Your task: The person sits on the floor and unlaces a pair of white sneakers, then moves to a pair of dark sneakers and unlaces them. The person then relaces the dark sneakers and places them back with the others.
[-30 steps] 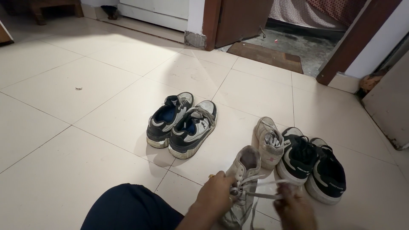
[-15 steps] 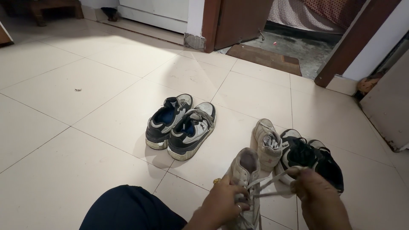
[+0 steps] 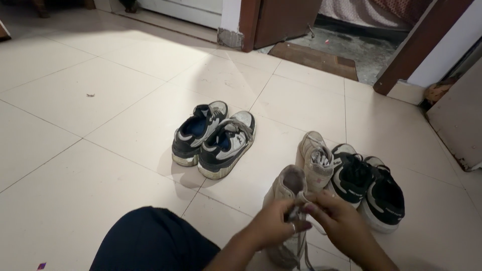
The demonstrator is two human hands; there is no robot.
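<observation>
A worn beige sneaker (image 3: pixel 287 186) stands on the tiled floor just in front of me, heel toward the room. Both hands meet over its lacing. My left hand (image 3: pixel 271 224) pinches the pale laces (image 3: pixel 299 235) at the tongue. My right hand (image 3: pixel 337 219) grips the same laces from the right, fingers touching the left hand. The lace ends hang down below the hands. Its matching beige sneaker (image 3: pixel 314 159) stands just behind, to the right.
A black pair with white soles (image 3: pixel 369 188) sits right of the beige shoes. A grey, black and white pair (image 3: pixel 213 140) stands further left. My dark-clothed knee (image 3: pixel 150 243) fills the bottom. A doormat (image 3: pixel 314 60) and open doorway lie beyond; a board (image 3: pixel 459 125) leans at right.
My right hand had the laces pulled out to the right; it has come back in and now meets my left hand over the shoe. The view tipped slightly downward.
</observation>
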